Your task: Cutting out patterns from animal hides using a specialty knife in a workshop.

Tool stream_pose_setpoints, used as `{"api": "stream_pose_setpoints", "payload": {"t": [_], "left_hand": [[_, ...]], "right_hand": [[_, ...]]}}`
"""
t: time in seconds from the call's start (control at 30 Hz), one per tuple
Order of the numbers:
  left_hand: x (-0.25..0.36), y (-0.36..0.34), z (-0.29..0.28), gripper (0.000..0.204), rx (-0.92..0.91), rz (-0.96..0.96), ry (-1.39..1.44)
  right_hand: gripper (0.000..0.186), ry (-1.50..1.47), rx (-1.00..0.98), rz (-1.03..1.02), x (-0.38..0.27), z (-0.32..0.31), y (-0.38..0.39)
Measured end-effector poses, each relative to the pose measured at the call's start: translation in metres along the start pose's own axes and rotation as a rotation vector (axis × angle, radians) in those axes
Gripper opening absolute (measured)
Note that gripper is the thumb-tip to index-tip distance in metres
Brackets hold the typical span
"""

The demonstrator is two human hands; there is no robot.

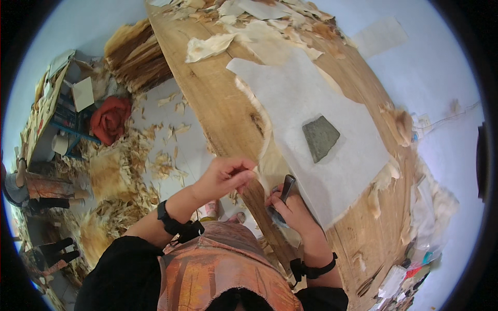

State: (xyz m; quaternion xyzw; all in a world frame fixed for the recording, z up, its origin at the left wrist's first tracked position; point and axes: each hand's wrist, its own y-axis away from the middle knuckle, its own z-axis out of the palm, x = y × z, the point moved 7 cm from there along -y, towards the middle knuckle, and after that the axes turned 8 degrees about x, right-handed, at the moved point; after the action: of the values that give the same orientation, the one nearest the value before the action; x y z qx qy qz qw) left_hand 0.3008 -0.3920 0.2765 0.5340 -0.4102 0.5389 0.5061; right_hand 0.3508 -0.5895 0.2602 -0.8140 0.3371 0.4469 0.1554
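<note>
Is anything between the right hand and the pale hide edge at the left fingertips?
Nothing visible stands between the right hand, which holds a dark tool, and the pale hide edge; the grey stone slab lies aside on the white sheet.

Two bare hands in play here, one left hand [227,179] and one right hand [292,210], and just a single metal tool [287,187] on show! Two black wristbands [322,269], one per arm, and one patterned apron [223,264]! One worktop [207,98], one large pale sheet [290,103], and a lone dark grey slab [321,139], only the one! Out wide left, it's two other people [14,182], one red bundle [110,120] and one tall stack of hides [137,52]! And the floor scraps [162,165]? Dozens, overlapping everywhere, far too many for an exact tally!
</note>
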Motion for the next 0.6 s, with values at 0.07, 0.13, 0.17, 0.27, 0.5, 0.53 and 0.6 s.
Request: {"api": "stream_pose_setpoints", "payload": {"t": [0.07,0.13,0.17,0.27,0.5,0.53,0.6], "left_hand": [[0.002,-0.006,-0.009,0.014,-0.061,0.066,-0.081],[-0.004,-0.008,-0.023,0.015,-0.104,0.14,-0.167],[-0.021,-0.01,-0.031,0.017,-0.125,0.124,-0.339],[-0.051,-0.006,-0.046,0.022,-0.113,-0.02,-0.431],[-0.051,-0.005,-0.057,0.03,-0.099,-0.068,-0.386],[-0.049,-0.011,-0.067,0.03,-0.095,-0.054,-0.394],[-0.049,-0.017,-0.115,0.035,0.025,-0.208,-0.569]], "right_hand": [[0.031,-0.162,0.008,0.073,0.009,0.001,0.003],[0.03,-0.386,0.03,0.162,0.02,0.0,0.007],[0.03,-0.607,0.052,0.257,0.028,-0.001,0.012],[0.028,-0.754,0.13,0.411,0.044,-0.02,0.032],[0.018,0.179,0.392,0.402,0.041,-0.102,0.048],[0.018,0.178,0.401,0.388,0.053,-0.104,0.052],[0.024,0.571,0.402,0.374,0.063,-0.108,0.047]]}}
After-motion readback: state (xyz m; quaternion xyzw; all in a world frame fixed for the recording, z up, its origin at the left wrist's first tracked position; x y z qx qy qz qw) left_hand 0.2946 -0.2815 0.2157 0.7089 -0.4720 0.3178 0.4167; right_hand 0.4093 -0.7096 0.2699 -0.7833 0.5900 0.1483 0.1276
